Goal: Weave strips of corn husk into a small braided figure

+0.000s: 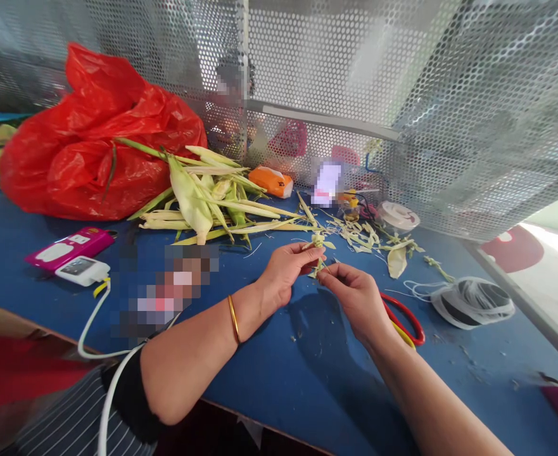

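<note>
My left hand (288, 269) is closed in a pinch around a small pale-green husk piece (317, 239), bunched at its top like a little flower. Just below, my right hand (352, 294) has its thumb and fingertips pressed together at the piece's lower end. What exactly those right fingertips grip is too small to make out. Both hands are held above the blue table, close together. Beyond them lie cut husk scraps (355, 234). Scissors (414, 323) with red and yellow handles rest partly hidden behind my right wrist.
A large red plastic bag (98, 139) stands at the left beside piled corn husks (190, 196). Behind are an orange tissue pack (272, 182) and a white roll (398, 216). A spool of clear line (473, 303) lies right. A white cable (112, 405) runs by my left arm.
</note>
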The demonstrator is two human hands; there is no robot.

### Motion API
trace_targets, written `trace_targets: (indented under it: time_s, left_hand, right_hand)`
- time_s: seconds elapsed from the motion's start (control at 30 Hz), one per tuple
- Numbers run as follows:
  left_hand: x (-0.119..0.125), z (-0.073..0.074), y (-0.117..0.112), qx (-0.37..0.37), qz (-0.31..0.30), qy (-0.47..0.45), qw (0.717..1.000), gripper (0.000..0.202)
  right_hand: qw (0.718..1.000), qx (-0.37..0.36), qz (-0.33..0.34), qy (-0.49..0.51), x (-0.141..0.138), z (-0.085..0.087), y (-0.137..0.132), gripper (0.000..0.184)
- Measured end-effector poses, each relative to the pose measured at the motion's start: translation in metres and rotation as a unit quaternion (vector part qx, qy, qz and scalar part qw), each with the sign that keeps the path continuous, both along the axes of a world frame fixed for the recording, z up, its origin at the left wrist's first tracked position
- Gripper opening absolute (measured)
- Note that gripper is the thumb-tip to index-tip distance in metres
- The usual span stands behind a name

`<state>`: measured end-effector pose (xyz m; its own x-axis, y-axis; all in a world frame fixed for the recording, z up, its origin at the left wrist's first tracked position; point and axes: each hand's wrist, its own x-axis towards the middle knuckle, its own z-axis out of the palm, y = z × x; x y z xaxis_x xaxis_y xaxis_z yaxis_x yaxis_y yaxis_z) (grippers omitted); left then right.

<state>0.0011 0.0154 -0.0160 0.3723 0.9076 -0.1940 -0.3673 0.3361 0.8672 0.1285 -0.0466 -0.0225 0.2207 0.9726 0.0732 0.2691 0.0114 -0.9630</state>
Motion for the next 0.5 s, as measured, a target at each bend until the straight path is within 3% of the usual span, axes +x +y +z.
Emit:
trace_targets:
  time_s: [0.13,0.3,0.5]
  left_hand:
    - [-0.0010,0.0021,-0.0022,0.016,-0.019,0.020,0.999,0.027]
    - [-0.0025,0.0079,-0.0041,0.051,-0.063,0.059,0.995,0.029]
    - [-0.0005,0.0080,-0.0019,0.091,-0.046,0.063,0.993,0.014]
  right_hand:
    - [0.997,0.021,-0.020,-0.065,-0.0009,0.0015,-0.0008,0.025]
    - [0.996,0.030,-0.042,-0.075,-0.0013,0.0042,-0.0020,0.028]
    - [0.994,0.044,-0.043,-0.091,0.0018,0.0050,-0.0011,0.026]
